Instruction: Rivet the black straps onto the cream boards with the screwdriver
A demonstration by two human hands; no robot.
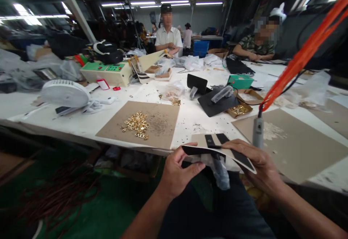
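Observation:
A cream panel with black bands [202,151] is held between my hands at the table's front edge, slightly curved. My left hand [178,170] pinches its left end, with the thumb below and fingers at the edge. Around the right end, my right hand [255,159] has its fingers on the upper side. Beneath the panel hangs a piece wrapped in clear plastic [221,173]. Gold metal pieces [137,123] lie heaped on a brown board [165,137] at the left. A grey device [257,132] hangs by an orange cord close to my right hand.
Farther back are a black panel [217,102], a box of gold pieces [239,109], a green box [240,81] and a cream machine [108,73]. A white fan [65,93] lies left. Another brown board [304,145] is right. Two people [168,36] [258,43] sit across the table.

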